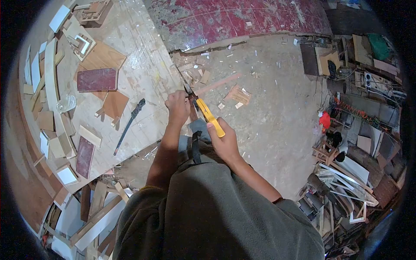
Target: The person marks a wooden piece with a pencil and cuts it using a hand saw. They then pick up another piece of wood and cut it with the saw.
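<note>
My right hand (224, 141) is wrapped round the yellow handle of a hand saw (209, 116). The saw's narrow dark blade points up and left, past the corner edge of the worktable (147, 82). Beside the blade, my left hand (178, 107) is closed at the table edge, its fingertips close to the saw. A brown strip, perhaps wood, shows just below those fingers, but what they grip is mostly hidden. On the table to the left lies a dark rod with a black wrapped end (130, 125).
Dark red blocks (97, 80) and brown boards (104, 56) lie on the table. Wood offcuts line its left side. Scraps (239, 94) are scattered on the concrete floor (277, 117). Stacked wood and frames (346, 186) stand along the right.
</note>
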Demonstrator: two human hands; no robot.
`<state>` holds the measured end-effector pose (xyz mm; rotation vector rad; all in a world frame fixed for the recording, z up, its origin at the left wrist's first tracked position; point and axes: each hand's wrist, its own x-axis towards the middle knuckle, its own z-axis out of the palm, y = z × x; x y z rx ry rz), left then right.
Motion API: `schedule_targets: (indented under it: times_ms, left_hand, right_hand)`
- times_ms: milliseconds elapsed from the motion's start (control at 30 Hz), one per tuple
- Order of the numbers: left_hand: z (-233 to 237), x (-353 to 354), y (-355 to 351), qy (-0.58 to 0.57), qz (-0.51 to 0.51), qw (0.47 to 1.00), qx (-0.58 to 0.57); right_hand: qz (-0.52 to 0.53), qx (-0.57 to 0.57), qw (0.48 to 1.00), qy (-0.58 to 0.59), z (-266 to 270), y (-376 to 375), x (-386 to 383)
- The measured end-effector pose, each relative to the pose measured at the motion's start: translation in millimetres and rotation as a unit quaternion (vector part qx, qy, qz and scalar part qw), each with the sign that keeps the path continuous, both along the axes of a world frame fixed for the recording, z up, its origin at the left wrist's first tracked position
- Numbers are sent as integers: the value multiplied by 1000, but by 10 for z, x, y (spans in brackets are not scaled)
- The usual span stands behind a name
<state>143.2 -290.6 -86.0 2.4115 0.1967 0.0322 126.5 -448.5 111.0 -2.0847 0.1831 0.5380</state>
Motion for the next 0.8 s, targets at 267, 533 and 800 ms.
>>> schedule_targets:
  times_ms: [267,533,800]
  left_hand:
    - [70,18,-36,34,12,999,6]
    - [180,91,-212,77,124,984,98]
    - [86,101,-91,134,33,981,134]
  right_hand:
    - [1,-10,1000,-10,48,37,-30]
    - [-11,-6,1000,10,42,25,-68]
    - [-15,-8,1000,-3,-3,0,-68]
